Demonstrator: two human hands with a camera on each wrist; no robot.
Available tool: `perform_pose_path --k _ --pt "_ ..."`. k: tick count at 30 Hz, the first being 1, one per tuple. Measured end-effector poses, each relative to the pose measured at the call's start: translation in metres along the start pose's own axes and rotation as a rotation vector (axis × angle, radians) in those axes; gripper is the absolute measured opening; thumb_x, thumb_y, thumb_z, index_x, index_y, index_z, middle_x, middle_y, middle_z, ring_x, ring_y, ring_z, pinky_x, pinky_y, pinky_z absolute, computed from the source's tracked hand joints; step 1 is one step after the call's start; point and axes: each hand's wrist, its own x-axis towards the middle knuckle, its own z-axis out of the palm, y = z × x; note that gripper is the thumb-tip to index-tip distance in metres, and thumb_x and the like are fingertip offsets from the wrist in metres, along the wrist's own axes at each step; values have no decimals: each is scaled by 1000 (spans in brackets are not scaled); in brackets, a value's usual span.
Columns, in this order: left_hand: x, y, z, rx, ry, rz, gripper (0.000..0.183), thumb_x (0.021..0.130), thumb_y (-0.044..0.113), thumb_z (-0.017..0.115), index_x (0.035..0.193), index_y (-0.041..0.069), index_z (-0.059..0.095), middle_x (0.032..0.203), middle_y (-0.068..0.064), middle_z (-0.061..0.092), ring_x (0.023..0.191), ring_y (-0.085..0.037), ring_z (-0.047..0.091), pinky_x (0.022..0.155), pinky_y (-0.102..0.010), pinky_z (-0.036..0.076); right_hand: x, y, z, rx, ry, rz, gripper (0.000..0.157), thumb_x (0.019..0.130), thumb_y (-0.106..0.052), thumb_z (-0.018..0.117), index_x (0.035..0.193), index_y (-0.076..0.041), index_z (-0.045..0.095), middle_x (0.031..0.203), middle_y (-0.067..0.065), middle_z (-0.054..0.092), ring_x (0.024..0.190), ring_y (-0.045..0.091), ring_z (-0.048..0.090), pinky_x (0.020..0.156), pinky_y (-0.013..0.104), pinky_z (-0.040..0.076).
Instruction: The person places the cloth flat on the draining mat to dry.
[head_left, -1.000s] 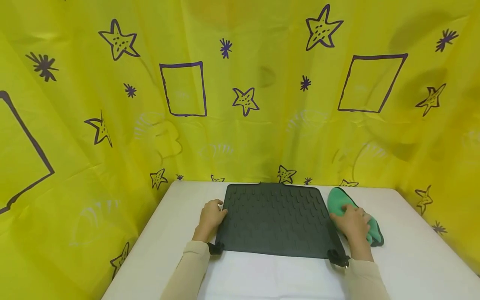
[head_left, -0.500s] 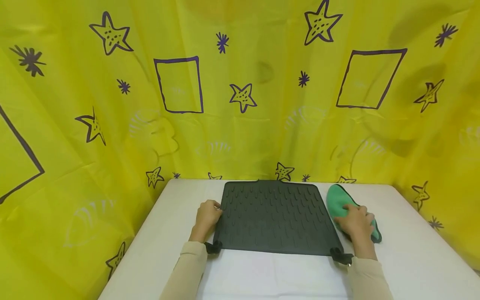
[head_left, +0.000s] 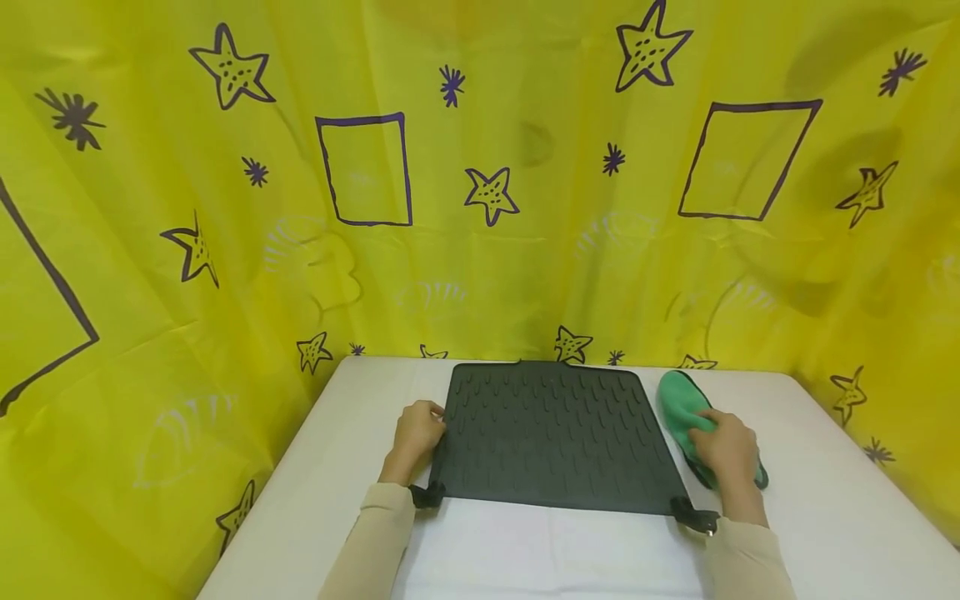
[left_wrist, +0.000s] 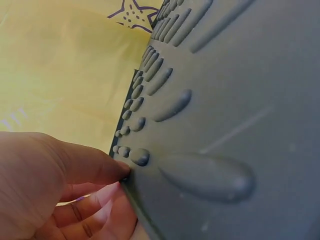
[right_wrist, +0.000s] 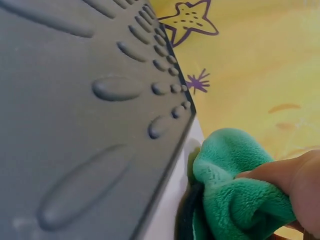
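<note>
A dark grey drying mat (head_left: 555,442) with raised elongated bumps and a tab at its far edge lies in the middle of the table. At its left edge my left hand (head_left: 417,429) pinches the rim, the thumb (left_wrist: 107,167) on top and the other fingers below, as the left wrist view shows. To the right of the mat is a green cleaning cloth (head_left: 684,408) with dark edging. My right hand (head_left: 727,450) grips that cloth, which bunches up by the thumb in the right wrist view; the other fingertips are mostly hidden.
The white table (head_left: 825,475) extends on both sides of the mat. A yellow curtain (head_left: 525,267) with purple stars and rectangles stands behind the table and at both sides. Black wrist straps (head_left: 427,496) overlap the mat's near corners.
My right hand has drawn its spread fingers together on the green cloth, gathering it up. My left hand has closed its thumb and fingers on the mat's left rim. The mat looks still.
</note>
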Motion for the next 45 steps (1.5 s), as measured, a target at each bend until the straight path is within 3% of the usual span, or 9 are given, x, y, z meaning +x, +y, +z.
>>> perform_pose_path --k 6,13,28,38,45 --pt "-1 -1 1 -6 1 3 21 86 7 73 106 2 77 100 -13 78 91 -32 73 79 -45 58 -3 1 -7 66 100 7 43 93 -19 59 132 2 61 134 39 56 110 58 54 82 62 43" --pt "-2 -2 2 -13 15 11 22 86 7 73 107 2 77 99 -13 78 91 -33 73 79 -46 58 -7 -8 -22 156 167 36 44 97 -19 57 136 2 60 137 38 54 119 56 50 93 65 39" --pt "-1 -3 3 -12 27 22 23 85 8 72 107 3 77 96 -11 78 88 -29 73 78 -45 58 -16 -40 -44 281 283 -45 38 99 -20 60 132 0 65 133 31 61 119 50 54 96 59 38" --pt "-2 -3 3 -19 32 30 23 84 6 70 106 2 77 93 -10 77 86 -26 72 76 -44 57 -23 -65 -54 367 295 -35 40 98 -24 64 132 -2 66 134 27 64 116 45 59 85 47 43" --pt "-2 -2 4 -26 26 21 23 85 6 70 107 2 77 94 -11 77 85 -27 71 75 -44 57 -26 -83 -48 389 272 -96 39 98 -24 66 130 -3 68 133 26 65 115 45 61 86 48 45"
